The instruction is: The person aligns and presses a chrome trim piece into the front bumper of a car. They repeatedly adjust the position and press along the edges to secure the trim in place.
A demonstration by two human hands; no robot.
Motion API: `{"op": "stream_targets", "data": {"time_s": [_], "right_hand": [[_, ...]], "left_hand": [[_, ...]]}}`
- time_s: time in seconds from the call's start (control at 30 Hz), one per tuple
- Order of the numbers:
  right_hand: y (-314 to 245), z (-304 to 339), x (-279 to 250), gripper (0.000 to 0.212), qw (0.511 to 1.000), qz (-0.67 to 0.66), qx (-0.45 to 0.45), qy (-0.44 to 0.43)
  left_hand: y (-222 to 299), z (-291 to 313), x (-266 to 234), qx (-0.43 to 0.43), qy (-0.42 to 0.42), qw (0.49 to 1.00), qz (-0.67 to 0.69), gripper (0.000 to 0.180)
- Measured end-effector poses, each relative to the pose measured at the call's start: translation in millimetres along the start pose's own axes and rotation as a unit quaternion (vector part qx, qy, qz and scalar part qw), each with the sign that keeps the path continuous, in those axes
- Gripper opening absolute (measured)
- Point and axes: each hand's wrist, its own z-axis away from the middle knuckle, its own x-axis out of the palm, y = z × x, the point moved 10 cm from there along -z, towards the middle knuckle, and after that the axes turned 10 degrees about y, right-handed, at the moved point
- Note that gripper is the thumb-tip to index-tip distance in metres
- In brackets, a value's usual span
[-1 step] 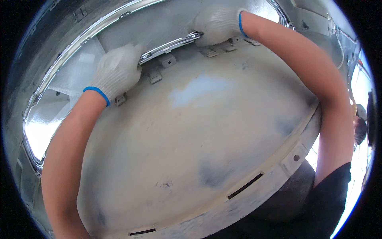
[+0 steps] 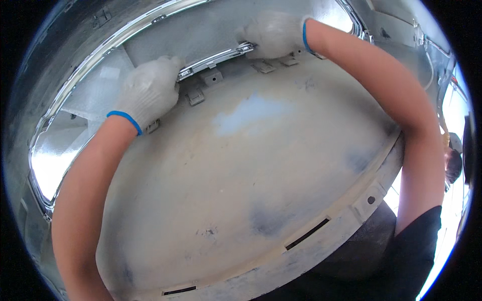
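Comparing this moment with the one just before, we find only a small shift: the blue-edged right cuff (image 2: 305, 37) sits slightly lower, hiding more of the metal tabs (image 2: 264, 66) beside it. We read that as a minor adjustment, with the work staying at the bright trim strip (image 2: 216, 61), which lies along the upper edge of the pale, scuffed panel (image 2: 216, 175) and shows between the hands. The left gloved hand (image 2: 150, 86) is curled at the strip's left end, and the right gloved hand (image 2: 277, 36) has its fingers at the right end. We cannot tell whether either is closed firmly on it, since the fingertips are hidden. Just below the strip, between the hands, we see a bracket (image 2: 213, 77) with a round hole.
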Motion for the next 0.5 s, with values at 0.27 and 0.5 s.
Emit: {"op": "stream_targets", "data": {"time_s": [0.27, 0.5], "right_hand": [[0, -9, 13, 0.032, 0.998, 0.056, -0.022, -0.016], [-1, -15, 14, 0.034, 0.999, 0.009, -0.047, 0.011]], "left_hand": [[-5, 1, 1, -0.031, -0.009, 0.999, -0.004, 0.025], [-14, -3, 8, -0.040, -0.024, 0.999, 0.021, 0.026]]}}
